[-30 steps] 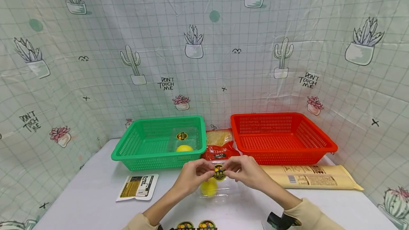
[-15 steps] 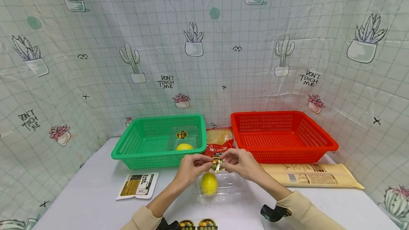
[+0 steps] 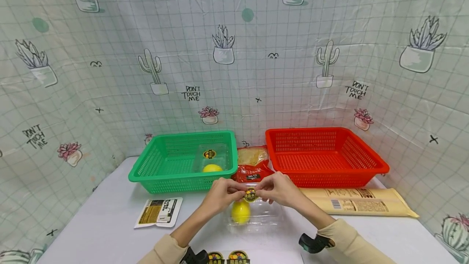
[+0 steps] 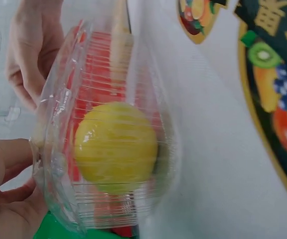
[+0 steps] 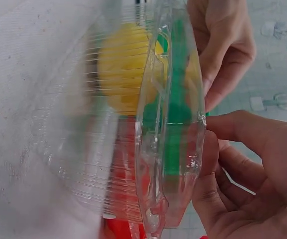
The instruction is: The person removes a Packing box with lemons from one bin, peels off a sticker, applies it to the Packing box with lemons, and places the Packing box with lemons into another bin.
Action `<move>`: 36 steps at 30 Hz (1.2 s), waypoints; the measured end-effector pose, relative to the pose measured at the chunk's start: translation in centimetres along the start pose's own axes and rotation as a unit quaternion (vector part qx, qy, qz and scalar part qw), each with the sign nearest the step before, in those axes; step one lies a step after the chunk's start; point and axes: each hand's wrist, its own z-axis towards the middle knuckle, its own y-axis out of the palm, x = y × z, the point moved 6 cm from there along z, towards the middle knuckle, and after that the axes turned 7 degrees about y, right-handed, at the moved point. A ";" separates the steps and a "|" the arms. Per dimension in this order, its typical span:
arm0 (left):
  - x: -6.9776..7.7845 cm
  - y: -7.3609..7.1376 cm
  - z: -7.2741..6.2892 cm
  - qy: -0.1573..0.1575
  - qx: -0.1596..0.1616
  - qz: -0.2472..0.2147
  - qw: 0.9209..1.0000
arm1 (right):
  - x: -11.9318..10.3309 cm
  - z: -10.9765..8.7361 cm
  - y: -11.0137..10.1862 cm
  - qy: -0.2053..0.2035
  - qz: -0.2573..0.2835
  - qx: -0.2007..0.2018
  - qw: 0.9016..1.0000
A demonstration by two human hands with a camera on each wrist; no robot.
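In the head view, a clear plastic clamshell box [image 3: 265,216] stands on the table with a yellow lemon-like fruit [image 3: 240,212] inside. Over its lid is a round black fruit sticker [image 3: 250,194]. My left hand [image 3: 221,195] pinches the sticker's left edge; my right hand [image 3: 277,190] pinches the right edge. Both wrist views show the fingertips at the top of the box, seen from its side. Whether the sticker touches the lid is hard to tell. Near the front edge lie more round stickers [image 3: 238,257].
Behind on the left, a green basket [image 3: 183,184] holds a similar stickered box [image 3: 221,156] with a yellow fruit. A red basket [image 3: 326,179] stands at right. Between them lies a red food packet [image 3: 253,162]. A long beige package [image 3: 362,203] and a small pouch [image 3: 158,213] flank the box.
Half a second ago the sticker was higher and tilted, catching the light. Both hands have since lowered it to the lid, and it now looks flatter. The box and baskets stay put.
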 end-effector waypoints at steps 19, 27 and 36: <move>0.5 0.2 0.6 0.002 -0.016 0.054 0.998 | 0.6 0.0 0.2 0.032 0.000 0.024 0.999; 0.5 0.4 0.6 -0.001 -0.022 0.053 0.998 | 0.6 0.0 0.3 0.030 -0.004 0.029 0.999; 0.6 0.4 0.7 -0.002 -0.033 0.049 0.998 | 0.6 0.1 0.4 0.027 -0.007 0.024 0.999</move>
